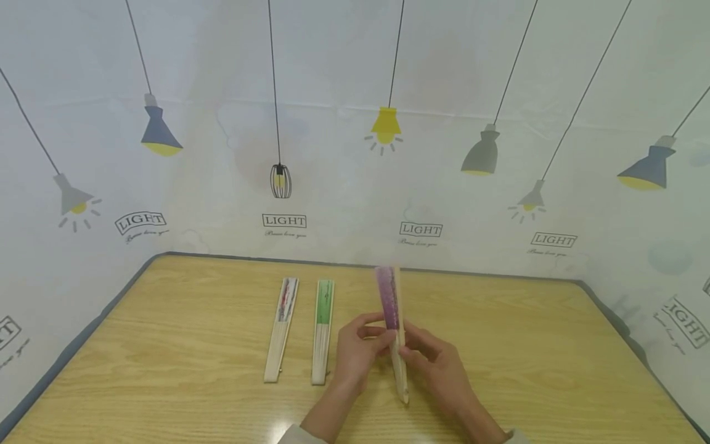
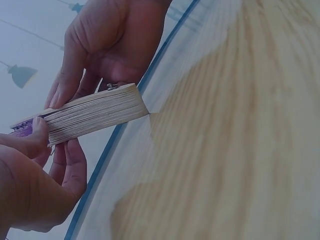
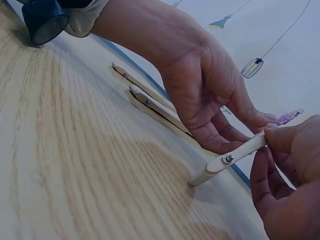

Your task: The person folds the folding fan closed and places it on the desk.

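Observation:
A folded hand fan [image 1: 389, 302], purple at its top with pale wooden ribs below, is held up between both hands over the table. My left hand [image 1: 357, 351] pinches it from the left, its thumb on the near side around mid-length. From the right, the fingers and thumb of my right hand [image 1: 440, 370] grip the fan at about the same height. The ribs [image 2: 97, 112] lie stacked together in the left wrist view. A metal rivet [image 3: 228, 159] shows near the fan's lower end in the right wrist view.
Left of my hands, a folded fan with a green top [image 1: 322, 333] and one with a white, red and dark pattern [image 1: 281, 333] lie side by side. The wooden table [image 1: 183, 345] meets a lamp-printed cloth backdrop [image 1: 344, 203]. A dark round device [image 3: 46, 22] sits at my left wrist.

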`<state>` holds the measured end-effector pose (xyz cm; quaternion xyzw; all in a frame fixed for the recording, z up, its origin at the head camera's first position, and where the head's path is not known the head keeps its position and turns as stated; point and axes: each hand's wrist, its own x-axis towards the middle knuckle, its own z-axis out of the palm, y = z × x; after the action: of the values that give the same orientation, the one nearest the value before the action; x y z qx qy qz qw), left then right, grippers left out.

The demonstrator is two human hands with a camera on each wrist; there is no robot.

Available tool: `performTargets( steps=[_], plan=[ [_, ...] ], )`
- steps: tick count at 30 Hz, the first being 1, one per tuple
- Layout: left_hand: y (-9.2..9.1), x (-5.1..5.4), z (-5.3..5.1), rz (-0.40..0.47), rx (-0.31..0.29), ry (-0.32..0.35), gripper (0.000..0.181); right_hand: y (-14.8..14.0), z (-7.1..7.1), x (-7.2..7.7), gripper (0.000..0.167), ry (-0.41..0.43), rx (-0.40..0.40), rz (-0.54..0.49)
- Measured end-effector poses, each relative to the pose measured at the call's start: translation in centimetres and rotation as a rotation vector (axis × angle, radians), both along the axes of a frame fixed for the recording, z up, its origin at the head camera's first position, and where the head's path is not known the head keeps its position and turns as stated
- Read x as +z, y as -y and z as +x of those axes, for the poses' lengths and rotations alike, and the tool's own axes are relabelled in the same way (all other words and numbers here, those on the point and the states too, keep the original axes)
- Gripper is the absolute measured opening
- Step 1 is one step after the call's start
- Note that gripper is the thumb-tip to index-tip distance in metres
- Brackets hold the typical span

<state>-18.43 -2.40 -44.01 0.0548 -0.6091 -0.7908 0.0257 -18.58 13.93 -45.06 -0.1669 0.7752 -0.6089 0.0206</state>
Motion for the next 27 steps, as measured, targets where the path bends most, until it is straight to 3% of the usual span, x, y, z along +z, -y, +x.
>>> performTargets(
  steps=[5, 16, 27],
  plan=[
    [0.13, 0.18, 0.06, 0.006, -0.015, 0.007, 0.038, -0.04, -0.12, -0.06, 0.043, 0.033, -0.023, -0.028],
    [0.21, 0.05, -0.13, 0.021, -0.028, 0.021, 0.04, -0.17, 0.06, 0.03, 0.042, 0.031, 0.03, 0.006],
    [0.13, 0.24, -0.16, -0.071, 0.054, -0.029, 0.035, 0.52, 0.16, -0.33, 0.049, -0.083, -0.031, -0.053]
  ],
)
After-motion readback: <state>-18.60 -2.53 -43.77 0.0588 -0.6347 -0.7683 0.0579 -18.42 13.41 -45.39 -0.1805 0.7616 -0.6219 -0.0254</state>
